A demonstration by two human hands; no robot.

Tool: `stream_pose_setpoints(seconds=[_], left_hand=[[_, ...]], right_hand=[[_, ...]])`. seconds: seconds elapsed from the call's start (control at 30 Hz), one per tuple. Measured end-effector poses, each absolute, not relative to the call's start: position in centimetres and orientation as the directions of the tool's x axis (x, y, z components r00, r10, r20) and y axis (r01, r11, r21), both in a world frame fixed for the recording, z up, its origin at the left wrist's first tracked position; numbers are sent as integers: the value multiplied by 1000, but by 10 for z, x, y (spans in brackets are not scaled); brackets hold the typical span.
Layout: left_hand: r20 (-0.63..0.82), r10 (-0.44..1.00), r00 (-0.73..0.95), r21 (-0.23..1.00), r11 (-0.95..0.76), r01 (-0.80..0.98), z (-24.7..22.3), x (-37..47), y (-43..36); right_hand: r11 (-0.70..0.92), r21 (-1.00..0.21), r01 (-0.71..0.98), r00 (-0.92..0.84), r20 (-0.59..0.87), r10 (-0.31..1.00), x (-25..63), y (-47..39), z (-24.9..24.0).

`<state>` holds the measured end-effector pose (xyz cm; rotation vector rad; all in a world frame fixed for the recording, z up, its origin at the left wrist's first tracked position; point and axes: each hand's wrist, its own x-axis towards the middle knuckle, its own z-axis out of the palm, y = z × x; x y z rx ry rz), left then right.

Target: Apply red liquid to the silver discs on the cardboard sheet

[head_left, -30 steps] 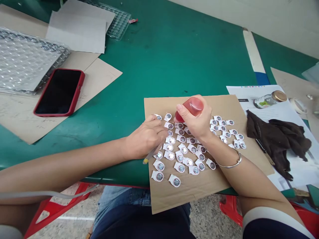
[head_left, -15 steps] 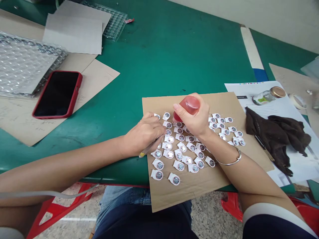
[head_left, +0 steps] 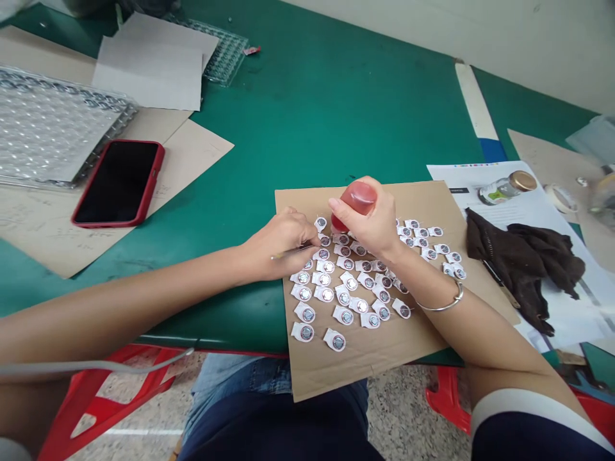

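My right hand is wrapped round a translucent red squeeze bottle, its lower end over the small parts. My left hand is closed on a thin, stick-like tool whose back end juts out below the palm; its tip is hidden. Under and around both hands, several small round metallic discs on white tabs, such as this disc, lie in loose rows on a brown cardboard sheet. My right wrist and forearm cover some of them.
A red-cased phone and clear bubbled plastic trays lie on paper at left. On the right are a dark brown cloth, a pen-like tool and a glass jar on printed sheets. The green table's front edge runs below.
My left hand has shifted slightly up, and the thin tool in it now lies flatter. My right hand stays with the red bottle over the parts. The camera view has moved a little.
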<state>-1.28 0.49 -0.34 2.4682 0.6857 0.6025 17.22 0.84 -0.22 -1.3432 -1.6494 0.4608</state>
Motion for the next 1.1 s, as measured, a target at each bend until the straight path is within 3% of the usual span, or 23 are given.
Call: stream_pose_setpoints(seconds=[0.13, 0.27, 0.37, 0.5, 0.7, 1.1], left_hand=[[193, 613, 766, 664, -656, 358, 0, -10, 13], [24, 711, 703, 764, -467, 446, 0, -10, 16], [-53, 741, 670, 798, -371, 474, 0, -11, 17], [-84, 760, 644, 846, -288, 449, -1, -12, 17], [-194, 773, 604, 916, -78, 394, -4, -13, 22], [-216, 772, 597, 927, -30, 373, -9, -14, 31]], right_hand=[[299, -816, 495, 100, 395, 913, 183, 7, 12], [234, -929, 285, 127, 279, 952, 193, -12, 13], [230, -949, 215, 122, 260, 958, 198, -28, -1], [266, -924, 275, 199, 325, 925, 198, -40, -19], [294, -891, 346, 139, 359, 923, 190, -42, -17], [305, -875, 375, 79, 358, 930, 185, -41, -22]])
